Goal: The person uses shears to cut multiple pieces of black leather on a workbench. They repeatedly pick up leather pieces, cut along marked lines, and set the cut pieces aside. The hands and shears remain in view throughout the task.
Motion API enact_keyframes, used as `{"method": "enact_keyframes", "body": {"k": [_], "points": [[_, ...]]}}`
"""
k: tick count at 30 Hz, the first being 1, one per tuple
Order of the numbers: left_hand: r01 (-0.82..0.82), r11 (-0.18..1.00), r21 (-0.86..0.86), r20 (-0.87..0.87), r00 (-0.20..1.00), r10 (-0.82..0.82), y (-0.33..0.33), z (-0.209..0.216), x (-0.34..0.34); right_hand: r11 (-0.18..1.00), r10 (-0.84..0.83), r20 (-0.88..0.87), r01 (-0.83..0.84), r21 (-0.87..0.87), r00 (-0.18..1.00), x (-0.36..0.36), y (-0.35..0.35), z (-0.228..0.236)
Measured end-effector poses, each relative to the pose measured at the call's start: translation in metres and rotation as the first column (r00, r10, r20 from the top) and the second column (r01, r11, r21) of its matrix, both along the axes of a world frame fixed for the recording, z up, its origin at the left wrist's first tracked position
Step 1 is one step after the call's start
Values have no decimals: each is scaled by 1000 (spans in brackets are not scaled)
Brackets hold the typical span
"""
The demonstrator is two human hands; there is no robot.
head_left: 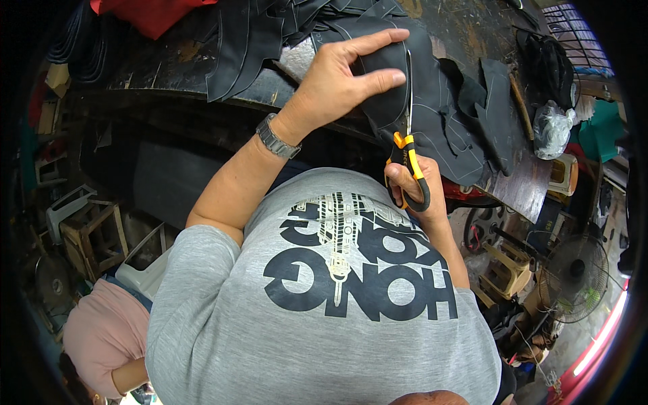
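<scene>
My right hand point(424, 187) grips a pair of scissors point(408, 145) with yellow and black handles. Their metal blades point away from me, over a dark sheet point(432, 111) of leather-like material drawn with thin pale outlines. The blades look nearly closed, and the sheet's edge runs beside them. Over the same material, left of the blades, is my left hand point(347, 74), its thumb and forefinger stretched out and apart. Nothing shows between them; the other fingers are mostly hidden. On my left wrist sits a grey watch point(275, 137).
Cut dark pieces point(250, 47) pile up on the worn table point(182, 77) at the far left, near a red cloth point(152, 13). Farther right are a loose dark strip point(489, 111), a stick point(521, 106) and a clear plastic bag point(553, 129). A fan point(576, 270) stands lower right; a person in pink point(108, 327) is lower left.
</scene>
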State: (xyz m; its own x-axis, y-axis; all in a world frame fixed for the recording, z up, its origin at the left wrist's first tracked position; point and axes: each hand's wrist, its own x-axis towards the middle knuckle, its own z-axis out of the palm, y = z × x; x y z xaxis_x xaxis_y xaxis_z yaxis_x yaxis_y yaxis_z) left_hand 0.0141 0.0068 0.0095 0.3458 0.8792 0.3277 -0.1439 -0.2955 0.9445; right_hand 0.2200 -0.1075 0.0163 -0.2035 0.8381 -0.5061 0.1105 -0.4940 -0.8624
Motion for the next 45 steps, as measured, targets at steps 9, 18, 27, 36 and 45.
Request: {"method": "enact_keyframes", "body": {"k": [9, 18, 27, 36, 45], "points": [[-28, 993, 116, 94, 995, 18, -7, 5, 13, 994, 8, -207, 14, 104, 978, 0, 14, 0], [-56, 993, 107, 35, 998, 53, -7, 3, 10, 996, -17, -137, 29, 89, 990, -2, 10, -7], [-28, 994, -109, 107, 993, 40, -2, 3, 3, 998, -26, -86, 30, 49, 996, -2, 4, -8], [-163, 968, 188, -40, 984, 174, -14, 9, 11, 994, -17, -218, 40, 103, 976, -1, 18, -5], [-146, 977, 154, -17, 989, 150, -14, 4, 8, 998, -9, -100, 16, 67, 995, 0, 12, -5]]}}
